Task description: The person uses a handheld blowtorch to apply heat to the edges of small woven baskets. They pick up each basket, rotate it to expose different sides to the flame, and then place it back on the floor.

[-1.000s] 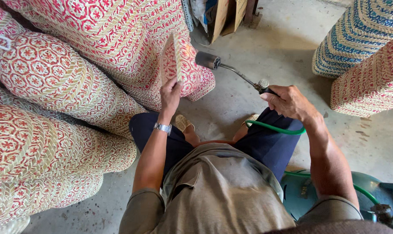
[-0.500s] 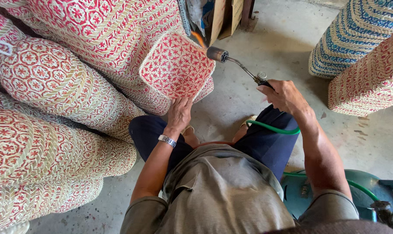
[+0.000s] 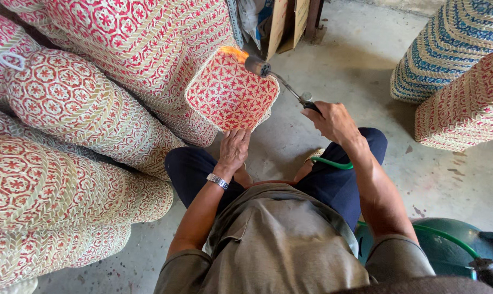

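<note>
My left hand grips the near edge of a small red-and-cream woven basket, holding it up with its patterned bottom facing me. My right hand is closed on the handle of a gas torch. The torch's metal nozzle rests against the basket's upper right corner, and an orange flame licks along the basket's top edge. A green hose runs from the torch down past my knee. I wear a wristwatch on the left wrist and sit on the concrete floor.
Long stacks of nested red-and-cream woven baskets lie to my left and ahead. Blue-and-cream and red stacks stand at right. A green gas cylinder sits at my right hip. Cardboard pieces lean at the back.
The basket has been turned from edge-on to its bottom facing me and lifted higher. The torch has moved onto its top corner, and a flame now shows.
</note>
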